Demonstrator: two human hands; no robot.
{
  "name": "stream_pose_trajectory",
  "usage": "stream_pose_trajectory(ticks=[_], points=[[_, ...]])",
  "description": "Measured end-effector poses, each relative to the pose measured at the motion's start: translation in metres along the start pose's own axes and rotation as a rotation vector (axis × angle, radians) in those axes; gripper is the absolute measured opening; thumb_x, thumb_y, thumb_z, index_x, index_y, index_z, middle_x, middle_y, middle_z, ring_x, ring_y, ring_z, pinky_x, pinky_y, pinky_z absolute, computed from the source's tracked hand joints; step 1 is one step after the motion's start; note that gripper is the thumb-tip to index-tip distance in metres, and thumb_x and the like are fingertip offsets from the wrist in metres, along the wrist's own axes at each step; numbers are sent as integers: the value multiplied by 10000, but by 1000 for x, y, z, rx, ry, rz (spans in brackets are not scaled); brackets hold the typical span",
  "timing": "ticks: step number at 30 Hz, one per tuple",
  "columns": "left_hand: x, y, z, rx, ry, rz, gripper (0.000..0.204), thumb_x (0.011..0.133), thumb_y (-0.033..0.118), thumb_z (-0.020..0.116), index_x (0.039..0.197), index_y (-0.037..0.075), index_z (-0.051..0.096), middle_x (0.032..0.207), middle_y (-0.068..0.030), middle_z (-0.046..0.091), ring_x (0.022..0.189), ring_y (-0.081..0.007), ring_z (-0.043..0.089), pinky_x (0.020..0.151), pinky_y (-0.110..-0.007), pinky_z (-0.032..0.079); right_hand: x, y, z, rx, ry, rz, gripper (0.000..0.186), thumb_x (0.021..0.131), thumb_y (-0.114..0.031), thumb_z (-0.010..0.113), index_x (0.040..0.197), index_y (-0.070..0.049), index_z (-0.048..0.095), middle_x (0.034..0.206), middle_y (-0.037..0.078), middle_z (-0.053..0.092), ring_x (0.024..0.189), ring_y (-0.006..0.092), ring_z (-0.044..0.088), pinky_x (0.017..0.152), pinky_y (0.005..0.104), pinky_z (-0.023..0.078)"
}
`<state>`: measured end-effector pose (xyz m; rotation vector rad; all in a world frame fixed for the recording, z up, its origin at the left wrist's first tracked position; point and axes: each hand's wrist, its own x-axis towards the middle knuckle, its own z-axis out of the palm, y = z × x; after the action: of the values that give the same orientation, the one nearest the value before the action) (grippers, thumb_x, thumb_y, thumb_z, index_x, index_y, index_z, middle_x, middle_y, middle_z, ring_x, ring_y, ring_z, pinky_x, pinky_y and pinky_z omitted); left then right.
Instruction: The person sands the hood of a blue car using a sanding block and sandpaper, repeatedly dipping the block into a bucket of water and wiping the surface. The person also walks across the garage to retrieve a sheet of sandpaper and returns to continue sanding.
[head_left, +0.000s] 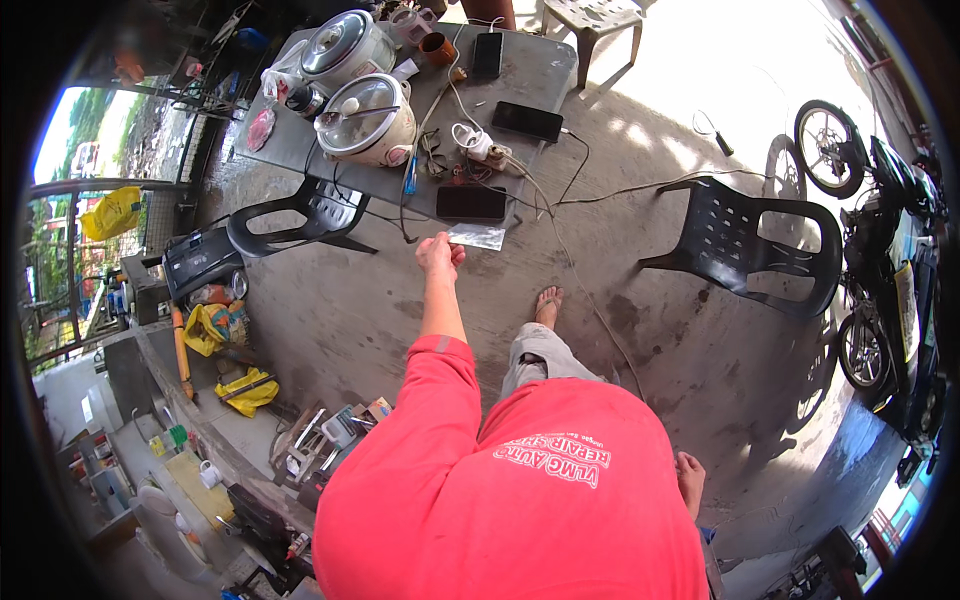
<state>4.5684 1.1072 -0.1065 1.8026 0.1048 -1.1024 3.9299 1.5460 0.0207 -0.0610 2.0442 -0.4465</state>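
Note:
My left hand (441,256) reaches toward the near edge of the grey table (550,55), fingers pinched on a flat, pale, shiny packet (478,237). Just beyond it a dark phone (470,203) lies near the edge. My right hand (689,484) is down by my right side, partly hidden by my red shirt; its fingers look curled, and whether anything is in them is hidden. A white plug adapter (474,143) with cables, another dark phone (527,121) and a rice cooker (365,122) with a lid are farther back on the table.
Black plastic chairs stand at left (290,225) and right (745,245). A cable (590,300) runs across the concrete floor past my bare-toed foot in a sandal (548,305). A motorcycle (870,260) is at far right; a low ledge with clutter (200,470) and yellow bags (245,390) is at left.

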Motion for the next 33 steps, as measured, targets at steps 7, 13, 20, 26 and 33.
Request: stream_pose_trajectory(ticks=[7, 13, 20, 26, 33], points=[[-102, -71, -18, 179, -499, -1, 97, 981, 78, 696, 953, 121, 615, 782, -25, 683, 626, -175, 694, 557, -337, 601, -8, -3, -6, -96, -17, -170, 361, 1047, -271, 780, 1299, -12, 773, 996, 77, 807, 665, 111, 678, 560, 270, 511], [-289, -149, 77, 354, -1267, -96, 64, 1007, 50, 712, 1014, 79, 655, 842, -29, 720, 625, -155, 700, 577, -323, 624, -25, -73, -23, 174, -270, -499, 414, 1086, -278, 756, 1381, 12, 750, 1100, 53, 824, 848, 90, 698, 752, 270, 563], [-550, -298, 162, 419, -1836, -175, 56, 1052, 66, 696, 1093, 61, 659, 949, -33, 739, 851, -147, 749, 779, -315, 638, -27, -26, -164, 378, -358, -701, 234, 1085, -247, 769, 1106, -21, 822, 861, -29, 759, 717, 48, 637, 649, 254, 510], [-744, -429, 175, 646, -2103, -129, 396, 1056, 95, 759, 1425, 37, 626, 1288, -59, 748, 1149, -174, 736, 1021, -346, 596, -45, 77, -281, 744, -24, -704, 257, 1067, -247, 794, 921, -35, 795, 732, -43, 706, 631, 38, 624, 577, 267, 484], [-897, -554, 225, 1160, -2357, -151, 362, 1014, 35, 813, 1338, 50, 653, 1183, -6, 751, 1058, -98, 699, 946, -302, 578, -9, 170, -435, 1115, 230, -623, 213, 1075, -237, 783, 1022, -39, 840, 801, 21, 783, 589, 60, 674, 530, 246, 500]])
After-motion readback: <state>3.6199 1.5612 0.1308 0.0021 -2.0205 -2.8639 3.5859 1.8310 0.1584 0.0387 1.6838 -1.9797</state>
